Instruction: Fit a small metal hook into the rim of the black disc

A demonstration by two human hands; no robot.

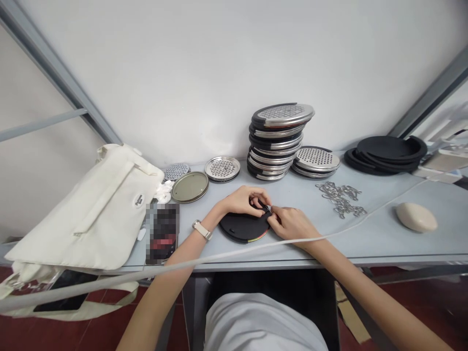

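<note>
A round black plastic disc (243, 226) with a thin red-and-yellow edge lies on the table in front of me. My left hand (245, 201) curls over its far rim, thumb and fingers closed against it. From the right, my right hand (292, 223) pinches a small shiny metal clip (268, 208) at the disc's rim; the fingers partly hide it. To the right lies a loose pile of metal clips (340, 199).
Behind stand a tall stack of grater discs in black holders (276, 141), a shorter grater stack (317, 160) and black round holders (387, 153). Left are a white bag (91, 209), a phone (163, 234) and an olive lid (190, 186). A white cable (234, 251) crosses in front.
</note>
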